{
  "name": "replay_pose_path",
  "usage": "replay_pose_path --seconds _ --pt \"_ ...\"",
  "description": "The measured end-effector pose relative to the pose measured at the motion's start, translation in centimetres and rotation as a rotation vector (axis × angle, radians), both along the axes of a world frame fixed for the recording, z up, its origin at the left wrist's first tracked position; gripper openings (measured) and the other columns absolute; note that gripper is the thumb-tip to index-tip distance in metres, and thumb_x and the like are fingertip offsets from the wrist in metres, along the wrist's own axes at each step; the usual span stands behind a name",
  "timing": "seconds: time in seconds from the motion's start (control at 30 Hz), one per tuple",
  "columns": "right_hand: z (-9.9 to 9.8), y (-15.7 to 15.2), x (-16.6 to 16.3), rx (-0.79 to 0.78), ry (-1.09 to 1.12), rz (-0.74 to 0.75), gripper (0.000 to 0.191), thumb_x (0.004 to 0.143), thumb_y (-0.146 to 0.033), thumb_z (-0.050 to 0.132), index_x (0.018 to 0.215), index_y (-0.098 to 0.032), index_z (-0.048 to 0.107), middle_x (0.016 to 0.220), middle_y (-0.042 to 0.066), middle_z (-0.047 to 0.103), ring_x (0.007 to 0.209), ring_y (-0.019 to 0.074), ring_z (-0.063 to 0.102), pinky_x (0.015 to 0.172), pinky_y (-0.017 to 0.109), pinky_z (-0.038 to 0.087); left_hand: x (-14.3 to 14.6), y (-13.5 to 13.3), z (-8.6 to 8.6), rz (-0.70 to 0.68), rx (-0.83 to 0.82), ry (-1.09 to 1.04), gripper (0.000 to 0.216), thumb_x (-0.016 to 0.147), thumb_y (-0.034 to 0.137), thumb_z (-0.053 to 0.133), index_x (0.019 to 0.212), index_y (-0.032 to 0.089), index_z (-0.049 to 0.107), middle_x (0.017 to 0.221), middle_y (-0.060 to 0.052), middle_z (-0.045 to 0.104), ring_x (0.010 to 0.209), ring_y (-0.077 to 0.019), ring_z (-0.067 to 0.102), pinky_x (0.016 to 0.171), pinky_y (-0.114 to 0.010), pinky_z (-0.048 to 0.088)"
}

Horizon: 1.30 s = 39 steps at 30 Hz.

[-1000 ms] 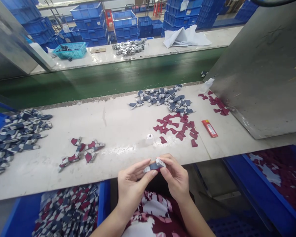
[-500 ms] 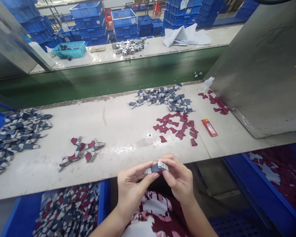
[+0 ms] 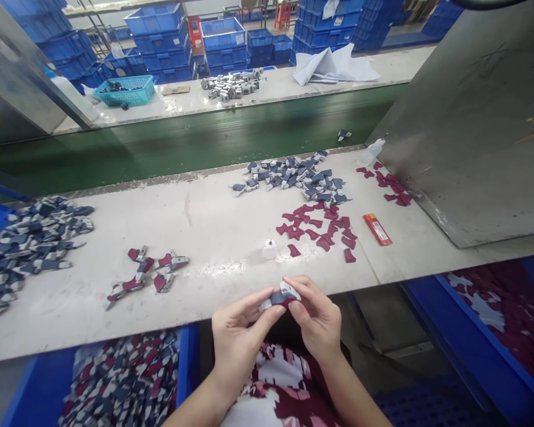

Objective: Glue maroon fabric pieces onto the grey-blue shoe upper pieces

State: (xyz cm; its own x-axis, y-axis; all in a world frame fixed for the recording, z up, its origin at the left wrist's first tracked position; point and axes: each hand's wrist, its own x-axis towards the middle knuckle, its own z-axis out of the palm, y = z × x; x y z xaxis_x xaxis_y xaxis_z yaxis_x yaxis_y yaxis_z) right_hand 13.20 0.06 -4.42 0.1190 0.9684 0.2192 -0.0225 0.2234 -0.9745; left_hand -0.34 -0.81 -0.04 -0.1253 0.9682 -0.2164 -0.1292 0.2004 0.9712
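Just past the bench's front edge, a small grey-and-white plastic part with a dark red piece on its underside (image 3: 277, 298) is held between both hands. My left hand (image 3: 244, 326) pinches its left end with thumb and fingers. My right hand (image 3: 315, 317) grips the right end, its fingertips around the white block. Ahead on the bench lie loose dark red pieces (image 3: 324, 242) and a pile of grey-and-white parts (image 3: 289, 172). A small white bottle with a dark thin tip (image 3: 270, 249) stands in front of my hands. Several parts with red pieces (image 3: 162, 281) lie to the left.
A larger heap of grey-and-white parts (image 3: 40, 237) covers the bench's left end. To the right are a red packet (image 3: 377, 229) and a metal panel (image 3: 480, 130). A green conveyor belt (image 3: 169, 145) runs behind. Blue bins (image 3: 187, 362) stand below the bench.
My right hand has shifted slightly left and tilted the part, so more of its red side shows. On the green belt, a lone part has travelled left.
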Motion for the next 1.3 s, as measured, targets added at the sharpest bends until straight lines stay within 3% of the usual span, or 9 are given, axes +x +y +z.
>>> replay_pose_path --seconds 0.37,0.63,0.97,1.07,1.3 --pt "0.7 -0.1 -0.2 0.023 0.057 0.023 0.025 0.093 -0.038 0.065 0.114 -0.029 0.076 0.094 0.005 0.070 0.081 0.0173 0.066 0.066 0.027 0.055 0.0 0.1 0.5 -0.007 0.123 0.027 0.018 0.072 0.020 0.085 0.089 0.026 0.083 0.096 -0.002 0.081 0.086 -0.0259 0.079 0.079 -0.030 0.068" --pt "1.1 0.3 0.5 -0.001 0.117 0.178 0.021 0.096 -0.036 0.061 0.111 -0.026 0.073 0.095 0.006 0.067 0.086 0.0175 0.066 0.072 0.027 0.055 -0.6 0.6 0.7 -0.033 0.248 0.130 0.017 0.076 0.021 0.083 0.091 0.029 0.083 0.096 -0.002 0.081 0.089 -0.0253 0.079 0.081 -0.031 0.067" --pt "1.6 -0.4 -1.2 0.030 -0.060 0.007 0.020 0.104 -0.031 0.040 0.106 -0.026 0.060 0.091 0.002 0.060 0.078 0.0141 0.062 0.071 0.022 0.053 -0.1 0.7 -0.2 -0.065 0.434 0.256 0.036 0.078 0.003 0.076 0.101 0.031 0.081 0.102 0.001 0.081 0.089 -0.0201 0.079 0.083 -0.026 0.066" --pt "1.4 -0.5 -1.4 0.051 -0.109 -0.050 0.021 0.104 -0.028 0.040 0.110 -0.027 0.060 0.093 0.002 0.062 0.080 0.0141 0.063 0.071 0.022 0.054 0.1 0.5 -0.3 -0.026 0.403 0.237 0.036 0.078 0.003 0.076 0.101 0.031 0.081 0.100 0.002 0.081 0.086 -0.0187 0.079 0.080 -0.023 0.066" --pt "1.8 -0.5 -0.8 0.083 -0.127 0.041 0.026 0.101 -0.022 0.049 0.121 -0.029 0.064 0.104 0.004 0.065 0.085 0.0139 0.066 0.073 0.022 0.055 0.1 0.4 0.5 0.022 0.299 0.110 0.032 0.076 0.005 0.078 0.096 0.029 0.082 0.094 0.000 0.082 0.080 -0.0191 0.080 0.072 -0.020 0.066"
